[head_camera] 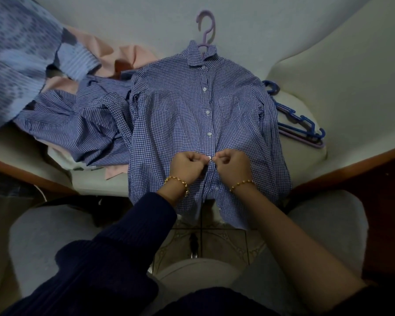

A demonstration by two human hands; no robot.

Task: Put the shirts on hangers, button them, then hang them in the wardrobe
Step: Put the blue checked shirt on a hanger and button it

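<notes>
Both hands (211, 164) at checked shirt (180, 115) button — unlabelled.

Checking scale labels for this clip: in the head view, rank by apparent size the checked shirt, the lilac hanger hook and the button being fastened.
1. checked shirt
2. lilac hanger hook
3. button, pinched between left hand and right hand

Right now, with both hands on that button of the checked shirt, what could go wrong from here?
1. The left hand and right hand pinch the placket around one button; below it the checked shirt gapes open, so a lower button could get skipped.
2. The hem hangs off the bed edge, so tugging may drag the shirt down or shift it on the purple hanger.
3. The striped shirt lies against its left sleeve and could snag when lifted.
</notes>
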